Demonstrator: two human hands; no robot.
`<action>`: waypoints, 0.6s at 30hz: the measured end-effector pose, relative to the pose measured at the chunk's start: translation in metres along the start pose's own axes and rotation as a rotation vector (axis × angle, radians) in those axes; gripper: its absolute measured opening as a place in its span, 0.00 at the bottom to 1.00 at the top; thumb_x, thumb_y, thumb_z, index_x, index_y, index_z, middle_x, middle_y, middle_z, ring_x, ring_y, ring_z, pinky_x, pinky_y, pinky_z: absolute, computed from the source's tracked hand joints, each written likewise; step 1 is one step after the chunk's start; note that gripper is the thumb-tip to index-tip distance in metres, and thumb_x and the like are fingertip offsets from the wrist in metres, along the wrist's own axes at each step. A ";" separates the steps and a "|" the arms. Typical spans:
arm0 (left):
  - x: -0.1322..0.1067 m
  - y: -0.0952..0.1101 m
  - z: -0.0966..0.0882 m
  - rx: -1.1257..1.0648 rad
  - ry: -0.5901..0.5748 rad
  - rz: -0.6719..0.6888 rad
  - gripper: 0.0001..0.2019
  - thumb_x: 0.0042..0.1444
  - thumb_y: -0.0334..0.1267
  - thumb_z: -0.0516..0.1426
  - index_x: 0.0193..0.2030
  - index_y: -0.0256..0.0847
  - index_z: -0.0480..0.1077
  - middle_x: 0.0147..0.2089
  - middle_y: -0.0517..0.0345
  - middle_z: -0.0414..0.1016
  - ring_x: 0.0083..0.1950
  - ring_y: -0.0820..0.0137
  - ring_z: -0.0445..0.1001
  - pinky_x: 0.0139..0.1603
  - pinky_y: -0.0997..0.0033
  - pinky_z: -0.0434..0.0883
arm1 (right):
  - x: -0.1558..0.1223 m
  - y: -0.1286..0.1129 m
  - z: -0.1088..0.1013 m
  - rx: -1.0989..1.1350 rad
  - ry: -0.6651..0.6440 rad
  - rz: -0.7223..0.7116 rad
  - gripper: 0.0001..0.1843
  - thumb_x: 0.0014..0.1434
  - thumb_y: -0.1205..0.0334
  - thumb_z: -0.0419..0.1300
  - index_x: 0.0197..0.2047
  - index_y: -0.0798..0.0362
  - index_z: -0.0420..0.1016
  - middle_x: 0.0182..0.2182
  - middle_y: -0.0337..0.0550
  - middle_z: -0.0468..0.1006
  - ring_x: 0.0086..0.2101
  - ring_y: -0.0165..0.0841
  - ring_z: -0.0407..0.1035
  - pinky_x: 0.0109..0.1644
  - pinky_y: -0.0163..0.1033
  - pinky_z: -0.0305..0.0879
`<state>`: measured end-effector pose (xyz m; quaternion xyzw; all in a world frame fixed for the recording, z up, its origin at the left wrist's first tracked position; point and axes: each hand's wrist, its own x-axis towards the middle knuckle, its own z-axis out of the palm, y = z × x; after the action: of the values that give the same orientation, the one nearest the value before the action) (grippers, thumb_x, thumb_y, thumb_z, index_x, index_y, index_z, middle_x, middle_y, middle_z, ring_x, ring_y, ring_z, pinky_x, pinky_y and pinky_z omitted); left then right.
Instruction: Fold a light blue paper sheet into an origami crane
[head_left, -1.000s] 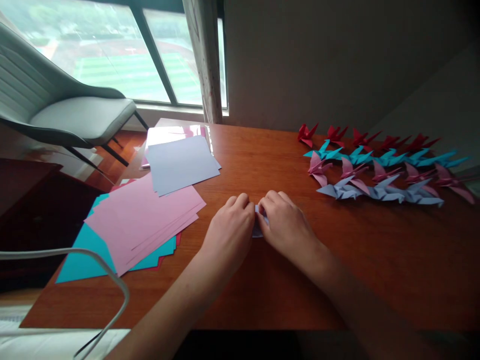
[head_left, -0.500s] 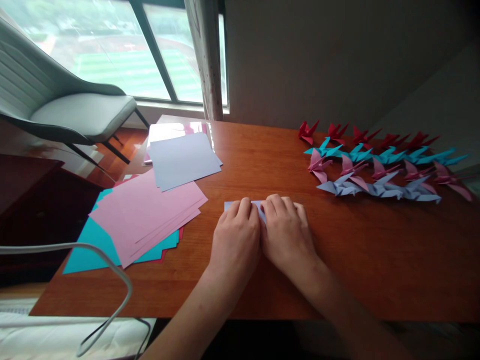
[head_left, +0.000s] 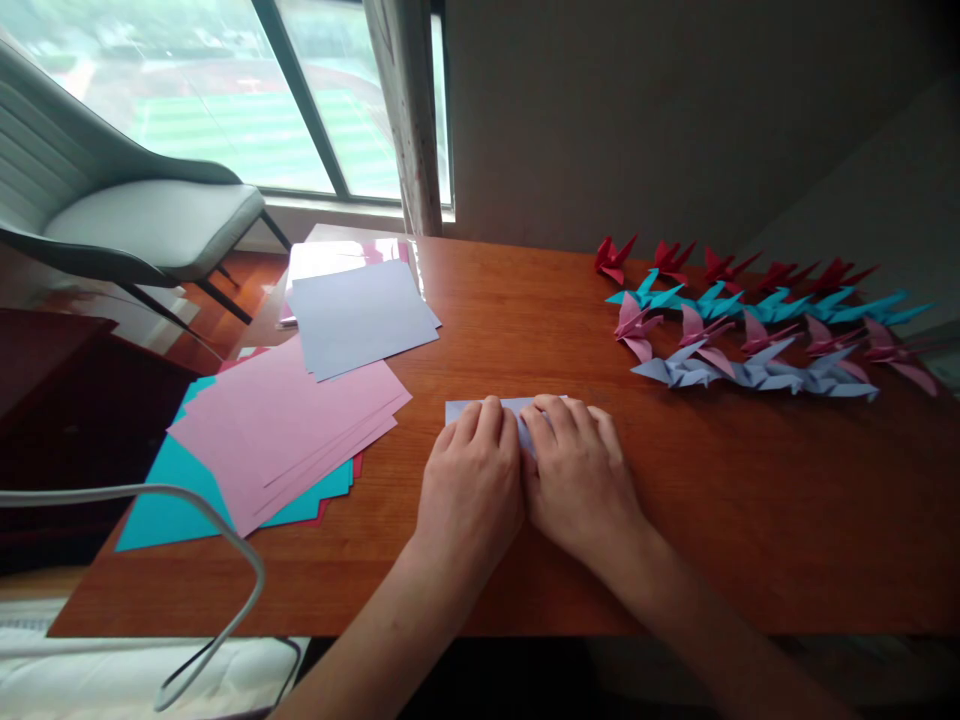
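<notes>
Your left hand (head_left: 472, 485) and right hand (head_left: 581, 475) sit side by side, nearly touching, over a pale lavender paper (head_left: 454, 410) that lies on the brown wooden counter (head_left: 720, 520). The left fingers are bent and close together on top of it; the right ones curl over it with slight gaps between them. The tips of both are hidden behind your knuckles — you cannot tell from here whether either hand pinches the paper or only presses it. One pale corner sticks out to the left of your left fingers, a thin strip runs just beyond them, and a patch shows between your two hands. To the left of your fingers, beyond them, lie flat lavender sheets (head_left: 364, 310), overlapping pink sheets (head_left: 300, 425), with teal sheets (head_left: 176, 505) under the pink. Well to the right of your fingers stand rows of folded paper birds — the lavender birds (head_left: 765, 374) nearest, then the pink birds (head_left: 756, 335), the teal birds (head_left: 780, 313) and, farthest off, the red birds (head_left: 724, 268). A pale cable (head_left: 244, 550) bends near the counter's left side, well apart from your left fingers.
</notes>
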<state>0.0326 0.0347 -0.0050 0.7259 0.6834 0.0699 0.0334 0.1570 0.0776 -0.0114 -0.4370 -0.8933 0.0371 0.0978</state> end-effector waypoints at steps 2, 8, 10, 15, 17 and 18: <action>0.000 0.000 0.000 0.003 -0.003 -0.002 0.12 0.62 0.32 0.50 0.49 0.35 0.69 0.54 0.43 0.71 0.54 0.55 0.69 0.51 0.56 0.71 | -0.003 0.004 0.000 -0.010 -0.001 0.001 0.17 0.62 0.66 0.54 0.54 0.54 0.69 0.54 0.55 0.72 0.52 0.48 0.63 0.57 0.54 0.54; 0.000 -0.001 0.000 0.024 -0.004 -0.004 0.12 0.61 0.29 0.50 0.50 0.34 0.68 0.55 0.43 0.70 0.55 0.54 0.68 0.52 0.56 0.71 | -0.024 0.043 0.000 -0.092 0.033 0.072 0.20 0.58 0.68 0.56 0.55 0.53 0.69 0.51 0.53 0.73 0.50 0.47 0.65 0.53 0.52 0.59; 0.000 0.000 0.000 0.027 0.003 -0.008 0.12 0.61 0.29 0.50 0.50 0.33 0.68 0.55 0.43 0.70 0.55 0.54 0.68 0.52 0.56 0.71 | -0.033 0.059 0.000 -0.146 0.078 0.115 0.21 0.58 0.68 0.55 0.55 0.53 0.68 0.50 0.53 0.73 0.48 0.48 0.66 0.50 0.51 0.60; -0.001 0.000 0.001 0.038 0.015 -0.005 0.12 0.60 0.29 0.51 0.50 0.35 0.68 0.55 0.43 0.70 0.55 0.55 0.68 0.51 0.57 0.71 | -0.037 0.069 -0.007 -0.107 0.148 0.110 0.17 0.61 0.71 0.54 0.53 0.54 0.69 0.47 0.53 0.74 0.46 0.46 0.66 0.49 0.49 0.62; 0.000 0.000 0.000 0.041 0.013 -0.003 0.12 0.60 0.29 0.51 0.50 0.35 0.68 0.54 0.43 0.70 0.54 0.55 0.68 0.50 0.57 0.71 | -0.026 0.056 -0.009 -0.015 0.163 0.022 0.15 0.63 0.72 0.52 0.51 0.54 0.71 0.45 0.51 0.75 0.45 0.43 0.66 0.50 0.46 0.62; 0.000 0.000 0.000 0.042 0.012 -0.003 0.12 0.60 0.29 0.50 0.50 0.35 0.68 0.54 0.43 0.70 0.54 0.55 0.69 0.50 0.57 0.71 | -0.019 0.049 -0.009 0.021 0.142 -0.018 0.14 0.64 0.71 0.51 0.50 0.54 0.72 0.43 0.50 0.75 0.44 0.42 0.67 0.49 0.45 0.62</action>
<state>0.0330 0.0346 -0.0046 0.7248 0.6862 0.0595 0.0141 0.2080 0.0925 -0.0130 -0.4295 -0.8876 0.0147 0.1658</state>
